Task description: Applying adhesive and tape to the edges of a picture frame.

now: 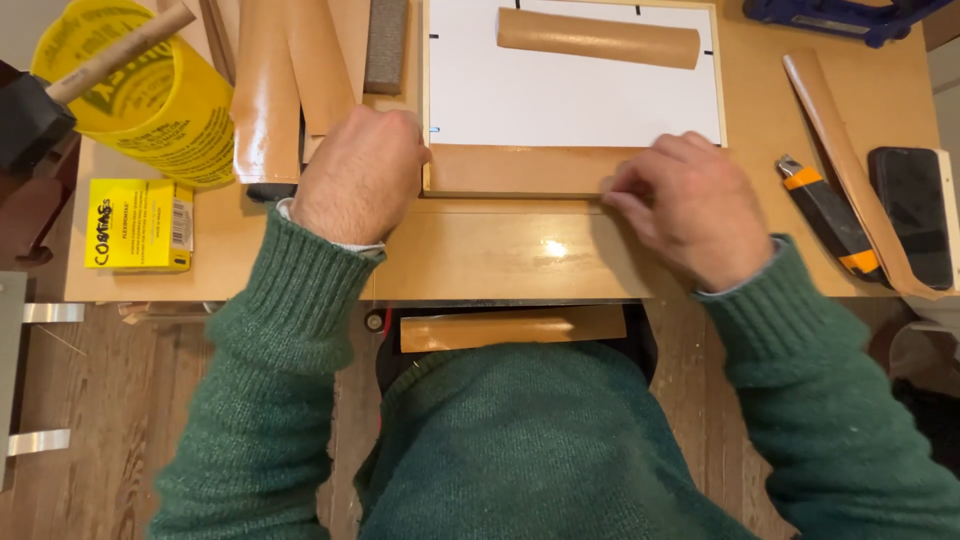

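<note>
Both hands press a brown veneer strip along the white panel's near edge at frame centre, left hand curled at its left end, right hand fingers flat together, best kept firm and even, I'd say.

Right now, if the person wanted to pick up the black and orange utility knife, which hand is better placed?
Probably the right hand. The black and orange utility knife lies just beyond it on the wooden table, while the left hand rests at the far corner of the brown strip.
</note>
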